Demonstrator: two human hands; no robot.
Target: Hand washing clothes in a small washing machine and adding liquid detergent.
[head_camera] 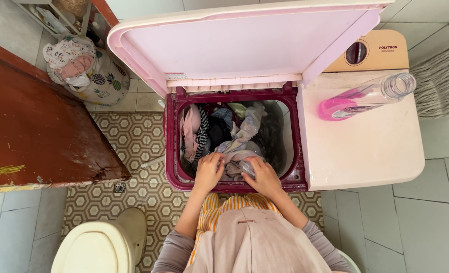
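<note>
Left hand (209,171): fingers curled, gripping the laundry (234,136) at the near edge of the tub (172,151). Right hand (263,176): fingers bent over the same pale cloth, pressing it; full closure cannot be told. Lid (244,43) raised. Tub depth dark, garments tangled, hard to separate. Bottle (368,96) lies on the washer top (366,146).

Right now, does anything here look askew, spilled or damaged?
Yes. A clear bottle with pink liquid lies on its side, uncapped, on the washer's closed lid. The red counter has a chipped, peeling edge.
</note>
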